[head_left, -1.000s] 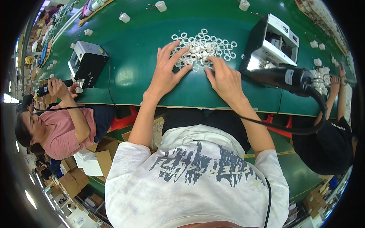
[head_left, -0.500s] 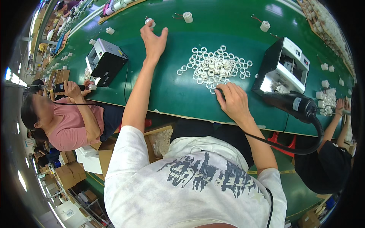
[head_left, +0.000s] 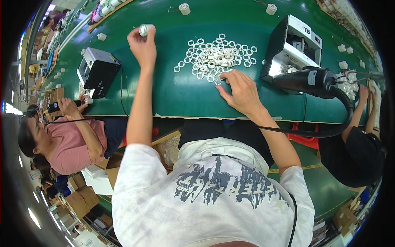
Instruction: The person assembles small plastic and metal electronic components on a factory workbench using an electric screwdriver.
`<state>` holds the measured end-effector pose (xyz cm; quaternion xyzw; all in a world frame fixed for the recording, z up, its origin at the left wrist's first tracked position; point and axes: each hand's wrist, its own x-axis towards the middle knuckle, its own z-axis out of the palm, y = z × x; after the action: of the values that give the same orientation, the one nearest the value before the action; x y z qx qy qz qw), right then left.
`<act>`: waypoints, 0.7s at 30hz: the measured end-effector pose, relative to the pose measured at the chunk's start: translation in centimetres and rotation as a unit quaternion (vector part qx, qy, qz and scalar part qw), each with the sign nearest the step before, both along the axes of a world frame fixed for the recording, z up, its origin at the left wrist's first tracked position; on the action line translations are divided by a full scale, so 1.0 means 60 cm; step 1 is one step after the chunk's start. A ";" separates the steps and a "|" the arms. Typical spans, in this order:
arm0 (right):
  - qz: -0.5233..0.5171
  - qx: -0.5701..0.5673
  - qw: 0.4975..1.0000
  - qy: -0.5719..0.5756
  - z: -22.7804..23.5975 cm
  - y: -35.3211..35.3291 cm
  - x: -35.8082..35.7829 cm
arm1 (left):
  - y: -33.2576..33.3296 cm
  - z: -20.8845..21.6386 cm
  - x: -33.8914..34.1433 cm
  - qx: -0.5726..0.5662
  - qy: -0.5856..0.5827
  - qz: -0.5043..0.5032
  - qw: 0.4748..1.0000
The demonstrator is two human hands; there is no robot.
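A shiny-faced white cylinder [head_left: 143, 30] is held up at the far left, beyond the loose rings.
The left hand [head_left: 142, 46] has its thumb and fingers clamped on the cylinder, over the green tabletop [head_left: 164, 92]; right of it spreads a heap of white and clear rings [head_left: 212, 57]. At the heap's near edge, the right hand [head_left: 242, 94] holds its thumb and forefinger apart, a clear ring [head_left: 217, 82] at their tips; I cannot tell whether they touch it. Farther right stand a black-and-white box-shaped machine [head_left: 275, 47] and a black handheld power tool [head_left: 302, 79]; two wired white cylinders [head_left: 184, 9] sit at the far side.
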<state>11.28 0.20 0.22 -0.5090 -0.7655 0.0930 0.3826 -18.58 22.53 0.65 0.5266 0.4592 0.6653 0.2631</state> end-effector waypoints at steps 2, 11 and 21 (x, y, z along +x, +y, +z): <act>0.005 0.010 1.000 -0.005 0.005 0.001 0.002 | -0.111 0.012 0.034 -0.025 -0.006 -0.047 0.999; 0.012 -0.076 0.997 0.014 0.017 -0.034 0.022 | -0.419 0.023 0.137 -0.021 0.260 -0.155 0.953; -0.104 -0.151 0.983 0.019 0.032 -0.118 0.127 | -0.394 0.022 0.258 0.010 0.342 -0.258 0.903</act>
<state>18.90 -6.90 2.12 -0.6357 -0.6780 0.1774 0.3235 -3.11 -1.09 1.95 0.8246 0.3623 0.3571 0.2474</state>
